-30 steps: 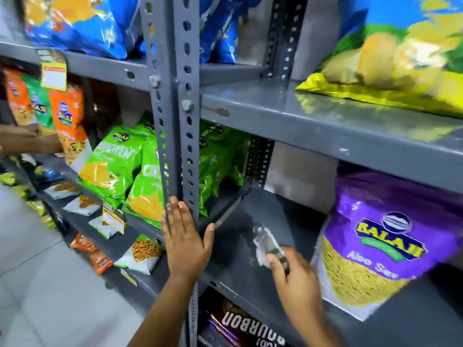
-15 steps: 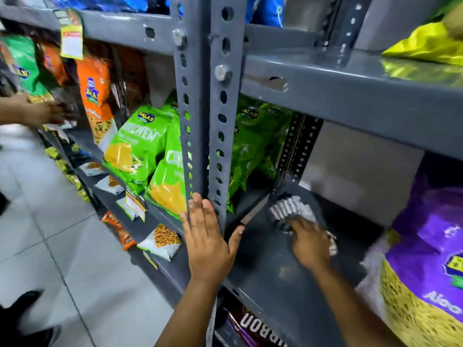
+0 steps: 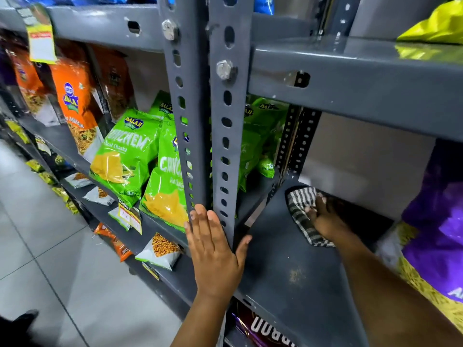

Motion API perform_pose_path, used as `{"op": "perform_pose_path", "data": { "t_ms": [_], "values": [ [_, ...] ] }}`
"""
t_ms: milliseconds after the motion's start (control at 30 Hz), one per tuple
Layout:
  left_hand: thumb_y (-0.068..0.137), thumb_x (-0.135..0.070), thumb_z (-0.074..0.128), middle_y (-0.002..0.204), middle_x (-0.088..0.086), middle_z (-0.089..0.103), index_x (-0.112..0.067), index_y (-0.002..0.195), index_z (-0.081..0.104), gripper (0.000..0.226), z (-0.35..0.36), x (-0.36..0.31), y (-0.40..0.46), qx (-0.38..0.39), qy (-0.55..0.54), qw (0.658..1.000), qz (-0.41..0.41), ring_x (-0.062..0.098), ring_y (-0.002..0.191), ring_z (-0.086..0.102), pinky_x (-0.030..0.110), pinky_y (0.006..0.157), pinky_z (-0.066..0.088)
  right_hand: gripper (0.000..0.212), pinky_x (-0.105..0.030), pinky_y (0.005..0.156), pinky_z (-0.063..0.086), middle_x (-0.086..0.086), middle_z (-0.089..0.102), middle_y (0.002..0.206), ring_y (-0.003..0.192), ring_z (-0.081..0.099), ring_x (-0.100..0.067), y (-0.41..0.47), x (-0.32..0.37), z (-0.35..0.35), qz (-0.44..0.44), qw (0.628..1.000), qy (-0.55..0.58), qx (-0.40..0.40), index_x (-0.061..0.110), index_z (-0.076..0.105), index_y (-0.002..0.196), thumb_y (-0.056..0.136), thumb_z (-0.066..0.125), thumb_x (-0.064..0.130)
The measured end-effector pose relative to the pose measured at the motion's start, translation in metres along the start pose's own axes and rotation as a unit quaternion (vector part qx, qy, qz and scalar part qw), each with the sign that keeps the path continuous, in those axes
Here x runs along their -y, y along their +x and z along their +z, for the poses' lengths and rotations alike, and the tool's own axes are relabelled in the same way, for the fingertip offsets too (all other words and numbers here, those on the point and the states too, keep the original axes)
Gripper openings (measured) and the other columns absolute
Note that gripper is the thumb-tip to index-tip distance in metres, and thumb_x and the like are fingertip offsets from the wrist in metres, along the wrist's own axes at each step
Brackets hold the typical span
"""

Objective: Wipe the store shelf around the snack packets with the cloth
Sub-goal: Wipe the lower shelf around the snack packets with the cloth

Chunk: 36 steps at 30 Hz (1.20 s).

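A grey metal shelf (image 3: 295, 266) runs across the middle of the view, with a dusty speck patch near its front. My right hand (image 3: 328, 219) presses a black-and-white striped cloth (image 3: 300, 209) flat on the shelf's back left corner. A purple snack packet (image 3: 436, 236) stands at the right end of the same shelf, just right of my forearm. My left hand (image 3: 215, 251) lies flat against the perforated upright post (image 3: 225, 146), fingers spread and thumb hooked round its edge.
Green snack packets (image 3: 130, 151) and orange packets (image 3: 75, 103) fill the neighbouring bay on the left. A yellow packet (image 3: 436, 26) lies on the shelf above. A dark biscuit pack (image 3: 263, 326) sits below. Small packets line the lower left shelves above a tiled floor (image 3: 50, 246).
My right hand has carried the cloth from the shelf's front toward the back left corner and pressed it flat. The view has shifted closer and to the left. My left hand stays on the post.
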<state>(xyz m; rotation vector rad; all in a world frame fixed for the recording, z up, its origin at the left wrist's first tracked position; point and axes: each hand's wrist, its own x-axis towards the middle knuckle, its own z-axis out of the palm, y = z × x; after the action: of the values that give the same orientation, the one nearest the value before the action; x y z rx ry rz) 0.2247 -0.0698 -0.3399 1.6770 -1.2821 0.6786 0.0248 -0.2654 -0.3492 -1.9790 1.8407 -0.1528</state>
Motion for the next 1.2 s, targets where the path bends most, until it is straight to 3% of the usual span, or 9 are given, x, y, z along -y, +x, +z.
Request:
{"op": "perform_pose_path", "data": {
  "t_ms": [100,267,367,533,667,767,967,1067,1200],
  "values": [
    [0.093,-0.055,0.027,0.154,-0.005,-0.026,-0.013,0.144,-0.015,0.078,0.0,0.0,-0.001,0.004,-0.009,1.0,0.002,0.014,0.144,-0.014,0.038,0.118,0.002,0.057,-0.053,0.116,-0.006,0.001,-0.007,0.159,0.144,-0.017,-0.022,-0.005,0.013,0.014,-0.105,0.983,-0.151,-0.01,0.031,0.0,0.145,0.095,0.021,0.05],
    [0.093,-0.054,0.027,0.153,-0.004,-0.029,-0.012,0.143,-0.017,0.079,-0.003,0.0,0.0,0.015,-0.004,1.0,0.007,0.016,0.144,-0.017,0.043,0.116,0.004,0.049,-0.044,0.117,-0.001,0.008,0.021,0.156,0.146,-0.001,-0.017,-0.054,0.023,0.04,-0.269,0.948,-0.165,-0.038,0.038,0.019,0.143,0.096,0.031,0.045],
    [0.093,-0.054,0.026,0.154,-0.002,-0.029,-0.011,0.143,-0.016,0.079,-0.001,0.001,0.001,0.014,-0.003,1.0,0.006,0.017,0.144,-0.017,0.042,0.117,0.002,0.044,-0.044,0.116,0.008,0.012,0.025,0.154,0.145,0.007,-0.016,-0.067,0.026,0.034,-0.251,0.96,-0.126,-0.009,0.041,0.032,0.137,0.095,0.041,0.04],
    [0.093,-0.054,0.026,0.155,0.001,-0.025,-0.01,0.143,-0.015,0.078,0.003,0.001,-0.001,0.009,-0.008,1.0,0.005,0.018,0.144,-0.016,0.043,0.116,0.004,0.064,-0.046,0.118,-0.002,0.01,0.001,0.157,0.145,-0.006,-0.016,-0.084,0.048,0.037,-0.244,0.965,-0.077,0.055,0.04,0.013,0.143,0.088,0.044,0.055],
    [0.093,-0.053,0.027,0.155,0.002,-0.023,-0.009,0.144,-0.011,0.077,0.002,0.002,0.0,0.008,-0.006,1.0,0.01,0.018,0.144,-0.016,0.043,0.116,0.004,0.045,-0.034,0.111,0.034,-0.003,0.051,0.14,0.129,0.046,-0.023,-0.085,0.054,0.043,-0.265,0.963,0.038,-0.025,0.022,0.051,0.129,0.086,0.055,0.011],
    [0.093,-0.053,0.028,0.154,0.012,-0.015,-0.007,0.142,0.002,0.072,0.003,0.003,0.0,0.009,0.006,1.0,0.003,0.019,0.144,-0.015,0.044,0.116,0.007,0.036,-0.008,0.102,0.037,-0.018,0.061,0.126,0.119,0.056,-0.03,-0.054,0.048,0.004,-0.221,0.953,0.202,-0.046,0.004,0.061,0.116,0.084,0.051,-0.01],
    [0.093,-0.053,0.032,0.156,0.01,-0.016,-0.007,0.144,-0.011,0.081,0.006,0.003,-0.003,-0.009,0.021,1.0,0.016,0.021,0.145,-0.014,0.043,0.117,0.007,0.046,-0.032,0.116,0.02,-0.008,0.035,0.15,0.137,0.03,-0.027,-0.032,-0.017,0.006,-0.048,0.992,0.04,-0.108,0.018,0.04,0.136,0.093,0.05,0.027],
    [0.093,-0.052,0.031,0.153,0.017,-0.003,-0.008,0.143,-0.014,0.08,0.005,0.001,-0.001,-0.012,0.025,1.0,0.011,0.02,0.144,-0.015,0.042,0.117,0.006,0.05,-0.043,0.114,0.028,0.0,0.033,0.152,0.137,0.032,-0.028,-0.062,0.001,0.024,-0.076,0.99,-0.043,-0.113,0.032,0.032,0.139,0.091,0.047,0.038],
    [0.093,-0.052,0.029,0.139,0.024,0.018,-0.006,0.144,-0.01,0.078,0.002,-0.001,0.001,-0.002,0.022,1.0,0.009,0.026,0.144,-0.009,0.044,0.115,0.008,0.042,-0.034,0.098,0.041,0.003,0.057,0.134,0.118,0.053,-0.025,-0.131,0.038,0.051,-0.168,0.977,-0.024,-0.127,0.041,0.046,0.126,0.087,0.054,0.029]
  ]
}}
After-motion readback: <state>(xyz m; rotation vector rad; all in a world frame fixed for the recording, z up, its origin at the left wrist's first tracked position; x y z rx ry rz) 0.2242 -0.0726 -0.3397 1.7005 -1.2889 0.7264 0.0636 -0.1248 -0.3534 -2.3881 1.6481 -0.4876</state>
